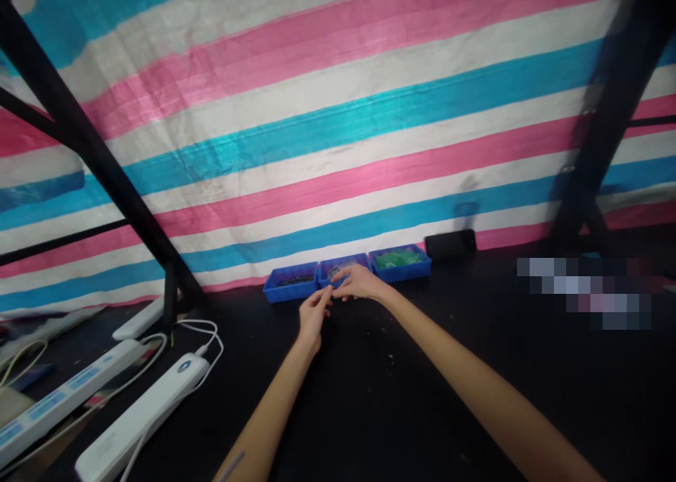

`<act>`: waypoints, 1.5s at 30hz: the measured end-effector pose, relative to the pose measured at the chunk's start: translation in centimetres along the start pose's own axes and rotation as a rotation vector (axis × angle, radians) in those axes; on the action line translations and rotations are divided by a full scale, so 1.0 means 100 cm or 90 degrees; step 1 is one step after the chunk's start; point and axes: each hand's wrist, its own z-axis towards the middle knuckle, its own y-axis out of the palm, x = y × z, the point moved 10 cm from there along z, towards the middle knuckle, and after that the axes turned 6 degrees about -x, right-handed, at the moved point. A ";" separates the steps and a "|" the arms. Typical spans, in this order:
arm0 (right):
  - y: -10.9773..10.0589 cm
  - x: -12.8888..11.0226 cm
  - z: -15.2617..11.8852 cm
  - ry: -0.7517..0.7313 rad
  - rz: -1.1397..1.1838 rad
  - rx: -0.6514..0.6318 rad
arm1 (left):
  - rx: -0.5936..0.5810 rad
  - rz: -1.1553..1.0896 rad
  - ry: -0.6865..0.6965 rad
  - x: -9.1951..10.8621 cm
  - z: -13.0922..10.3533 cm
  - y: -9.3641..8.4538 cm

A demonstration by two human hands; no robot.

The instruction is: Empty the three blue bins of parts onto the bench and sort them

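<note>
My left hand reaches over the black table with thumb and fingers pinched together; whatever lies between them is too small to make out. My right hand comes in from the right, its fingertips almost meeting the left ones and bent into a pinch. It partly covers the middle blue bin, which holds small pale pieces. On the left, another blue bin contains dark thin pieces. A third blue bin to the right is filled with green pieces.
A dark phone-like slab leans behind the bins' right end. White power strips with cables lie at left. Black frame posts rise before a striped sheet. Tiny scraps dot the black table.
</note>
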 end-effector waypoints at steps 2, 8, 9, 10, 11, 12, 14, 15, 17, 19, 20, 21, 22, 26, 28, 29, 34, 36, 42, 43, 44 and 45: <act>0.007 0.004 0.001 0.014 -0.020 -0.021 | 0.011 0.012 0.004 0.000 -0.001 -0.002; 0.023 0.005 0.003 -0.010 -0.058 -0.100 | 0.053 0.020 -0.010 0.002 0.000 -0.012; 0.021 0.004 0.003 -0.012 -0.052 -0.103 | 0.063 0.021 -0.007 0.004 0.000 -0.014; 0.018 0.003 0.003 -0.015 -0.047 -0.100 | 0.071 0.024 -0.003 0.006 0.001 -0.016; 0.013 0.001 0.003 -0.020 -0.041 -0.088 | 0.077 0.029 0.003 0.009 0.001 -0.016; 0.007 -0.001 0.003 -0.027 -0.034 -0.069 | 0.078 0.037 0.012 0.011 0.000 -0.016; -0.005 -0.005 0.002 -0.047 -0.020 -0.016 | 0.067 0.060 0.038 0.017 0.000 -0.012; -0.009 -0.006 0.002 -0.057 -0.015 0.012 | 0.057 0.073 0.050 0.019 -0.001 -0.008; -0.014 -0.008 0.002 -0.072 -0.013 0.050 | 0.035 0.095 0.065 0.021 -0.002 -0.001; -0.015 -0.008 0.003 -0.072 -0.020 0.071 | 0.011 0.122 0.071 0.019 -0.002 0.006; -0.016 -0.007 0.003 -0.069 -0.020 0.081 | 0.000 0.141 0.076 0.017 -0.002 0.008; -0.018 -0.006 0.004 -0.065 -0.015 0.094 | -0.013 0.168 0.085 0.015 -0.002 0.012; -0.021 -0.004 0.004 -0.058 -0.001 0.110 | -0.027 0.203 0.099 0.014 -0.003 0.015; -0.036 0.011 0.005 -0.017 0.066 0.175 | -0.111 0.399 0.174 0.014 -0.010 0.037; -0.039 0.020 0.006 -0.003 0.082 0.190 | -0.166 0.513 0.229 0.018 -0.019 0.052; -0.039 0.024 0.006 0.001 0.089 0.192 | -0.195 0.571 0.255 0.019 -0.024 0.060; -0.028 0.036 0.012 0.030 0.130 0.181 | -0.271 0.734 0.256 0.017 -0.037 0.076; -0.020 0.034 0.015 0.039 0.142 0.171 | -0.277 0.747 0.252 0.017 -0.038 0.077; 0.008 0.008 0.023 -0.002 0.209 0.106 | -0.278 0.757 0.262 0.016 -0.039 0.077; 0.014 0.001 0.024 -0.030 0.236 0.082 | -0.277 0.760 0.259 0.016 -0.039 0.077; 0.019 -0.006 0.024 -0.059 0.265 0.056 | -0.276 0.763 0.258 0.016 -0.039 0.077; 0.024 -0.013 0.024 -0.087 0.288 0.032 | -0.276 0.765 0.259 0.016 -0.039 0.077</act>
